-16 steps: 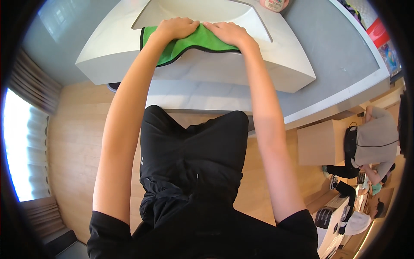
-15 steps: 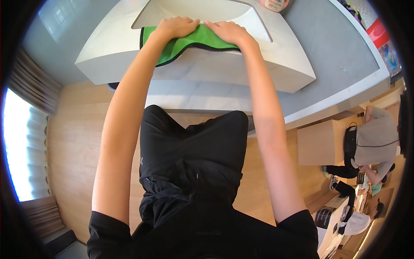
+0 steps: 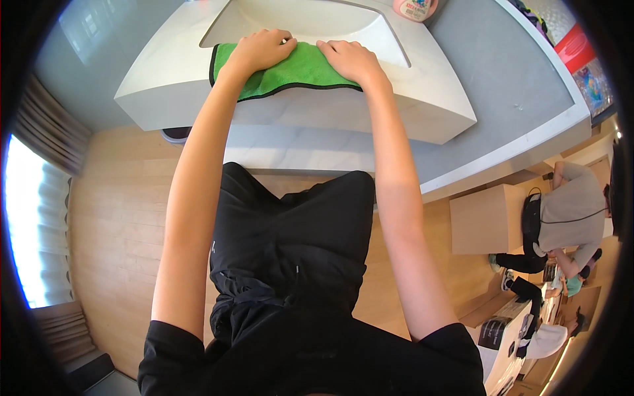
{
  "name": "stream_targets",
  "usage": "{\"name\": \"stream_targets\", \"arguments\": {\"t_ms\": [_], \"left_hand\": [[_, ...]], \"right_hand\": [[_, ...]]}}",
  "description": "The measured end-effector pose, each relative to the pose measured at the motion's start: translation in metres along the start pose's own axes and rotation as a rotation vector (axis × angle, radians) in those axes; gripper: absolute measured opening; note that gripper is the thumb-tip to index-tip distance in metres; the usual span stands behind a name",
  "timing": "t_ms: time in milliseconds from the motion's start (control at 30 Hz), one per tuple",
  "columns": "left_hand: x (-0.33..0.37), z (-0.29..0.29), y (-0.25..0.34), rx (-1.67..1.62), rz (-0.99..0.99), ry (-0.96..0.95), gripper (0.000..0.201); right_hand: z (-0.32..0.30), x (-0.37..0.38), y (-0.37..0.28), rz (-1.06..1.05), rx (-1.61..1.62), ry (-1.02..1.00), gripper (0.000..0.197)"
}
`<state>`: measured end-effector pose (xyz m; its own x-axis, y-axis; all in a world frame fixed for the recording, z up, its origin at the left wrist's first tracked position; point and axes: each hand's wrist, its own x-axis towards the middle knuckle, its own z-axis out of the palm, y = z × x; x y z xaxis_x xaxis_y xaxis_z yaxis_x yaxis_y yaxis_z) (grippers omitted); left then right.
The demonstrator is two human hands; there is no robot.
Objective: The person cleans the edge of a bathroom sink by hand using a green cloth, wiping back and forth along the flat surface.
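Note:
A green cloth [image 3: 300, 69] with black edging lies over the near rim of a white sink [image 3: 350, 30], its lower edge hanging down the front face of the pale marbled counter [image 3: 422, 109]. My left hand [image 3: 264, 50] holds the cloth near its left end, fingers curled, thumb close to the fingertips. Farther right, my right hand [image 3: 353, 63] grips the cloth with its fingers bent over the rim. A gap of cloth shows between the two hands. The fingertips are partly hidden, more so on the right.
A pink bottle [image 3: 416, 8] stands behind the sink's right side. Beyond the counter, a grey surface [image 3: 508, 99] runs right, with a red object [image 3: 574, 49] at its far edge. A person in a grey shirt [image 3: 571, 204] stands right, beside a large box [image 3: 487, 220].
The cloth's middle, raised in a fold before, now lies flatter along the front edge. My hands have moved slightly apart. The person at right remains in about the same place.

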<state>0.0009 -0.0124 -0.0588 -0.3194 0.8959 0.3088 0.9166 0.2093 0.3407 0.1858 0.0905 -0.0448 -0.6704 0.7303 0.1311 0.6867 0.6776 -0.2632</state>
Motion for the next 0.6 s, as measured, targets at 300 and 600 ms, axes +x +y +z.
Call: {"name": "stream_targets", "arguments": {"t_ms": [300,600], "left_hand": [[-0.021,-0.004,0.005,0.010,0.112,0.058,0.035],[-0.085,0.010,0.023,0.125,0.313,0.475,0.035]], "right_hand": [[0.002,-0.023,-0.001,-0.123,-0.042,0.136,0.048],[0.038,-0.074,0.005,-0.339,-0.077,0.642,0.049]]}}
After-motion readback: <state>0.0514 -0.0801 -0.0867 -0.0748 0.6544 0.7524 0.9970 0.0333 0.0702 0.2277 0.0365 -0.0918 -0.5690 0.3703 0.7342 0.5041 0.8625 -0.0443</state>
